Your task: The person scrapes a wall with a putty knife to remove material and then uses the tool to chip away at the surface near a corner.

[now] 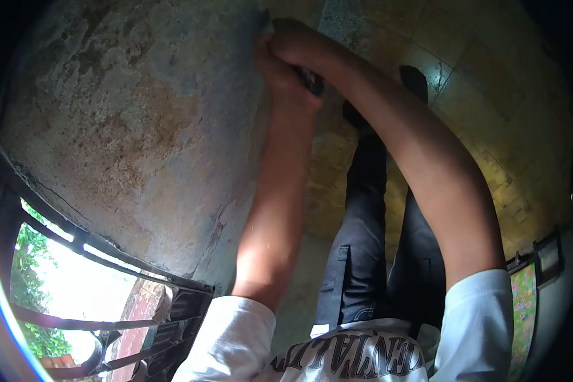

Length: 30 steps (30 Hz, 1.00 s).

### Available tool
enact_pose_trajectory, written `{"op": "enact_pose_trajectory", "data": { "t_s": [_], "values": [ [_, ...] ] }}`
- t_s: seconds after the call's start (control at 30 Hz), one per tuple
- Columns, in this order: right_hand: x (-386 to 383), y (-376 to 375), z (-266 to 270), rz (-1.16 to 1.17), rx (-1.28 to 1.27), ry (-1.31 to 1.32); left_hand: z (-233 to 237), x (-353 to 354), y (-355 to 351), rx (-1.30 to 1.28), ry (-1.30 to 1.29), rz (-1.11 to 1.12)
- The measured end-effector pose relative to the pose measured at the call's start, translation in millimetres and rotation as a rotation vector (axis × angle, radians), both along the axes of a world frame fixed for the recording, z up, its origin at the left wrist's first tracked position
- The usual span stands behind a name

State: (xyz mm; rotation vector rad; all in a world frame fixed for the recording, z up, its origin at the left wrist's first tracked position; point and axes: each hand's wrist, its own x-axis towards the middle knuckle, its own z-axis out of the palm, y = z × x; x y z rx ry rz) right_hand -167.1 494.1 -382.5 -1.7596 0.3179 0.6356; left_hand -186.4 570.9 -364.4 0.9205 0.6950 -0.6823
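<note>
Both of my hands are together at the top of the view, close against the stained wall. My left hand is closed round a slim dark-handled tool. The handle's end sticks out by my wrist, and a dark tip shows beyond my fingers near the wall. My right hand is closed over the same tool, crossing above the left. The fingers lie in shadow and overlap, so the tool's exact kind is hidden.
A barred window with bright daylight is at lower left, below the rough, patchy wall. My legs stand on a tiled floor. A floral cloth hangs at the right beside a dark frame.
</note>
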Motion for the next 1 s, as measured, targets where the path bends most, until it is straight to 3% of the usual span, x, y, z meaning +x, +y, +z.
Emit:
{"op": "enact_pose_trajectory", "data": {
  "t_s": [0.13,0.27,0.33,0.43,0.7,0.83,0.93,1.0],
  "values": [
    [8,-4,-29,0.036,-0.037,-0.061,-8,6,-8,0.001,0.056,-0.006],
    [-19,16,-47,-0.106,0.114,-0.055,-6,-23,-2,0.133,0.059,0.070],
    [-31,30,-32,-0.150,0.168,0.061,-5,-31,16,0.125,0.096,0.089],
    [-38,40,-11,-0.353,0.170,-0.016,2,-29,26,0.175,0.069,0.016],
    [-36,36,23,-0.321,0.188,0.054,30,-28,25,0.131,0.049,0.037],
    [-22,29,10,-0.361,0.231,0.109,20,-13,28,0.149,0.044,-0.108],
    [-31,41,4,-0.426,0.133,-0.042,12,-15,28,0.137,0.014,-0.005],
    [-21,35,-1,-0.366,0.136,0.053,12,-12,25,0.117,0.058,-0.032]
  ]
}}
